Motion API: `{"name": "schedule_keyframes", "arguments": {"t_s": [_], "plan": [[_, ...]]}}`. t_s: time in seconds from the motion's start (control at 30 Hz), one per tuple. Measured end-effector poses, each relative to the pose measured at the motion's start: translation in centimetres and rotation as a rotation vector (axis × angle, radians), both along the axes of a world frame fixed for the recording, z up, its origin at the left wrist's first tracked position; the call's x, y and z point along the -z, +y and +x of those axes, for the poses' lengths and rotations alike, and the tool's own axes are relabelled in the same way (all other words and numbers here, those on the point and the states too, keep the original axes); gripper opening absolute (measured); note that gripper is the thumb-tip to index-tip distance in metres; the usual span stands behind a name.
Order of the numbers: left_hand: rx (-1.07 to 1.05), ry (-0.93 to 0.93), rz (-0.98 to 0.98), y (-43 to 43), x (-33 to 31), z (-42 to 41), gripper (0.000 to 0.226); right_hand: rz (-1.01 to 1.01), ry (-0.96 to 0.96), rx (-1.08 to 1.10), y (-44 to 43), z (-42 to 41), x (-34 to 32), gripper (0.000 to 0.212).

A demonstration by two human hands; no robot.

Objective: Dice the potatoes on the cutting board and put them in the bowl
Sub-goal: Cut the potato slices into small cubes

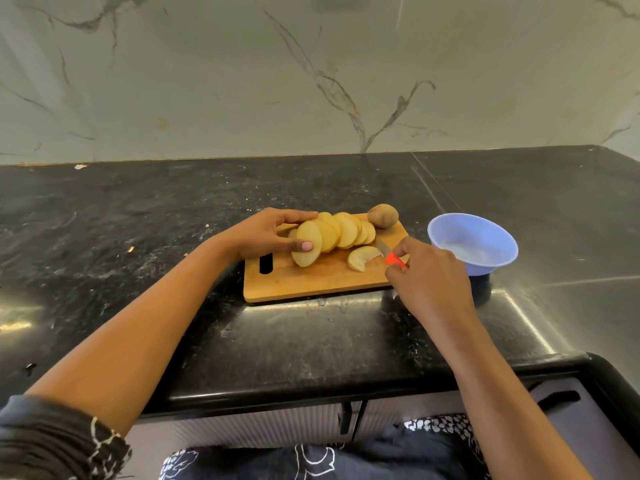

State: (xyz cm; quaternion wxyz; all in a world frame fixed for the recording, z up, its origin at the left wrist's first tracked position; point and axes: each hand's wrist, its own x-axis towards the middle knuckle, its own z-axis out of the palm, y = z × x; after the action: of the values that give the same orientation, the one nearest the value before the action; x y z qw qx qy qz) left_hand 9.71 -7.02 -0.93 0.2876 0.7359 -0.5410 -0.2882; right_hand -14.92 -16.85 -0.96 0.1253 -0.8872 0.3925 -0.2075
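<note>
Slices [341,231] (fanned on the board [311,278]) need squaring up: the left hand [265,233] pinches them, the right hand [427,271] grips the knife [389,255]; cut strips first, fingertips tucked.

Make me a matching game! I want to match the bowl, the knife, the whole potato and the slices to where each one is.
Things:
1 bowl
2 knife
3 whole potato
4 potato slices

Places:
A gripped in the right hand
B far right corner of the cutting board
C on the counter, right of the board
D held by the left hand

Pairs: 1-C, 2-A, 3-B, 4-D
</note>
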Motion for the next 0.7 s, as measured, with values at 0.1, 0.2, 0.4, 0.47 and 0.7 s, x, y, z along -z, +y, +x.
{"name": "schedule_keyframes", "arguments": {"t_s": [0.1, 0.2, 0.4, 0.47, 0.7], "plan": [[-0.009, 0.016, -0.053, 0.2, 0.1, 0.0, 0.072, -0.046, -0.003, -0.055, -0.2, 0.6, -0.1, 0.013], [-0.014, 0.007, -0.084, 0.1, 0.2, 0.1, 0.073, -0.086, -0.021, -0.109, -0.5, 1.0, -0.3, 0.013], [0.067, -0.010, -0.021, -1.0, 0.2, 0.6, 0.088, -0.164, 0.032, -0.160, -1.3, 1.8, -0.7, 0.016], [0.123, -0.006, 0.008, -1.6, 0.0, 1.1, 0.099, -0.148, 0.039, -0.194, -1.7, 2.0, -0.7, 0.017], [0.287, -0.074, 0.132, -3.9, -1.3, 1.8, 0.113, -0.102, 0.032, -0.267, -2.4, 1.9, -0.5, 0.019]]}}
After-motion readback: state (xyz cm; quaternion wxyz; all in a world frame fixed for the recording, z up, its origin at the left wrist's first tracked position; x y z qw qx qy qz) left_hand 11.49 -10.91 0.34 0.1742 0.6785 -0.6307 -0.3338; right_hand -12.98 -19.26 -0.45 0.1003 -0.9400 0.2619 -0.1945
